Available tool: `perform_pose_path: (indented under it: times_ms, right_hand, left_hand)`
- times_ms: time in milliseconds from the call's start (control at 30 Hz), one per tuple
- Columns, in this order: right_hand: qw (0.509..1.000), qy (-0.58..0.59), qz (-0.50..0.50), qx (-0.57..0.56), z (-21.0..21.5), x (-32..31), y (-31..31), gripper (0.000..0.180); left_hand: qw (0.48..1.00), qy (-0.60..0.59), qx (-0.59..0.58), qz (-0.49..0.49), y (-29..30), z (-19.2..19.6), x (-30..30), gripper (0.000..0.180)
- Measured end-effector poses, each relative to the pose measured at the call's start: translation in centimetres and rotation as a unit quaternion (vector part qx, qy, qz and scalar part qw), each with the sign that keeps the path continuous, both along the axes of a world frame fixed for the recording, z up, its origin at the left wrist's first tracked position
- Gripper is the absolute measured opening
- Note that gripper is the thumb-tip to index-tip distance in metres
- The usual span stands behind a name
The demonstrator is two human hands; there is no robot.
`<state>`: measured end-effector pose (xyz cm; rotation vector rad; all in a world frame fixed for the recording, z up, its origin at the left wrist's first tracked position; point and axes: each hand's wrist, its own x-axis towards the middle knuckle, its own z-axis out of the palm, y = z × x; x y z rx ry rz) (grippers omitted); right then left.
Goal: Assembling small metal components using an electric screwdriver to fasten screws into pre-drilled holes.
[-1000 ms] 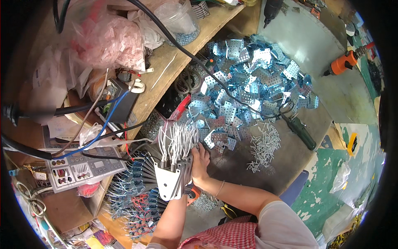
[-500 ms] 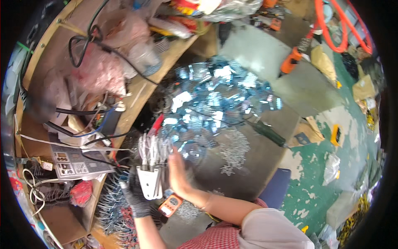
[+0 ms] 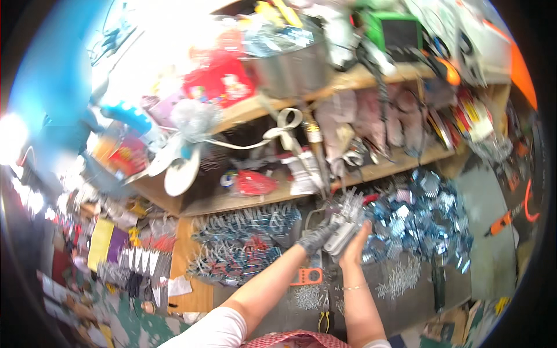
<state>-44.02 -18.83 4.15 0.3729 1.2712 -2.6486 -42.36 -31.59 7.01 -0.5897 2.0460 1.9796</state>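
From the head view we see both our forearms rising from the lower edge and meeting over the cluttered floor in front of the wooden shelves (image 3: pixel 371 171). Our left hand (image 3: pixel 316 238), in a dark glove, has its fingers wrapped tightly around the lower side of a metal bracket bundle (image 3: pixel 345 223), a pale grey piece with thin wire prongs standing up from its top. Our right hand (image 3: pixel 355 246) is bare; its palm lies flat against the bundle's right side with the fingers stretched out and only lightly curled, so it supports the piece rather than clenching it. The bundle sits between the two hands, just below the lowest shelf board. To its right lies a heap of shiny metal plates (image 3: pixel 420 223), and to its left a spread of blue wire parts (image 3: pixel 243 243). An orange tool (image 3: pixel 307 276) rests on the floor just below our left wrist, with yellow-handled pliers (image 3: pixel 325 318) nearer our body.
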Motion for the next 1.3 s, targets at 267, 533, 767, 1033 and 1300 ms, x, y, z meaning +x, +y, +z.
perform_pose_path:
  times_ms: [267, 533, 767, 1033, 1300]
  right_hand:
    - [0.982, -0.022, 0.154, -0.106, 0.2, 2.8, -0.9, 0.091]
    - [0.984, 0.035, 0.021, 0.172, 3.5, 2.6, 6.2, 0.085]
    - [0.863, 0.374, -0.043, 0.335, 14.0, 12.4, -3.7, 0.035]
    - [0.820, 0.343, 0.371, 0.268, 16.1, 14.9, -20.8, 0.029]
    - [0.784, 0.366, 0.423, 0.268, 13.4, 11.1, -39.6, 0.039]
  left_hand:
    - [0.987, 0.141, 0.068, 0.027, 0.0, -2.9, 2.2, 0.060]
    - [0.955, 0.256, -0.134, -0.065, -3.1, 11.8, 14.6, 0.055]
    - [0.903, 0.295, -0.106, 0.294, -19.9, 12.0, 24.4, 0.042]
    - [0.821, 0.320, -0.159, 0.445, -36.5, 8.2, 18.1, 0.050]
    - [0.842, 0.069, -0.462, 0.271, -51.7, -0.2, 11.3, 0.047]
